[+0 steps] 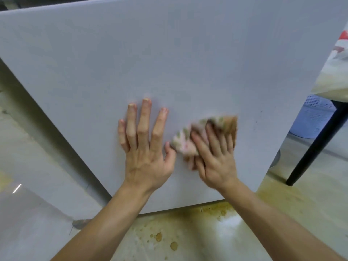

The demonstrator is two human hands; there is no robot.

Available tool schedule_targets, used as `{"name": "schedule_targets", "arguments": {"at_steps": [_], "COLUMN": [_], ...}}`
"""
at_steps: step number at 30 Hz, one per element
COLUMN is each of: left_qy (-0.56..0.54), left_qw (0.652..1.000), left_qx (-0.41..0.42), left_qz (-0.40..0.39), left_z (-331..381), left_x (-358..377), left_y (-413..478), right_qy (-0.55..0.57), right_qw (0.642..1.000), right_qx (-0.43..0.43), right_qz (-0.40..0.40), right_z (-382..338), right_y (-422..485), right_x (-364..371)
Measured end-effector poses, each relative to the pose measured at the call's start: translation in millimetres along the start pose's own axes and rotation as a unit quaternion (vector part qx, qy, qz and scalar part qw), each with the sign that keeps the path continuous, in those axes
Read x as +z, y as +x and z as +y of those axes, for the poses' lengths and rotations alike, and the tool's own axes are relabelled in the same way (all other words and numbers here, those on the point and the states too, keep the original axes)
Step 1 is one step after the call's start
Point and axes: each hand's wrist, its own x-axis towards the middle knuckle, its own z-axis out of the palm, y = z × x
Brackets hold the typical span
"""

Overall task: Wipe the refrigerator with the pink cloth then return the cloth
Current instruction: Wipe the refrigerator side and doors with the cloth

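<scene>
The stained floor (188, 245) bears the refrigerator (169, 53) and a perforated basket (312, 117).

No legible text, labels, brands or numbers anywhere; red print on bag (341, 37) at 2 o'clock too blurred to read.

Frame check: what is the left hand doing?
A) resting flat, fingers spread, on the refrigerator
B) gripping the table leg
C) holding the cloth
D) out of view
A: the left hand lies flat on the refrigerator, holding nothing; the right hand presses the cloth.
</scene>
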Motion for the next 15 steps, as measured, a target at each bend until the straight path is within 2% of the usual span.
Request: {"name": "schedule_targets", "arguments": {"at_steps": [3, 8, 11, 15], "left_qy": [0.005, 0.008, 0.002, -0.007], "left_qw": [1.0, 1.0, 0.999, 0.999], "left_qx": [0.007, 0.024, 0.03, 0.031], "left_qz": [-0.011, -0.017, -0.018, -0.016], "left_z": [3.9, 12.1, 22.8, 37.8], "left_x": [0.9, 5.4, 9.5, 15.6], "left_y": [-0.6, -0.2, 1.6, 9.4], "right_qy": [-0.04, -0.036, -0.001, 0.082], "right_qw": [0.991, 0.983, 0.991, 0.987], "right_qx": [-0.059, -0.037, 0.003, 0.135], "right_qz": [-0.117, -0.176, -0.137, 0.024], "right_z": [17.1, 23.5, 23.7, 27.4], "right_y": [-79.4, -91.0, -59.9, 50.1], "right_x": [1.1, -12.2, -21.4, -49.1]}}
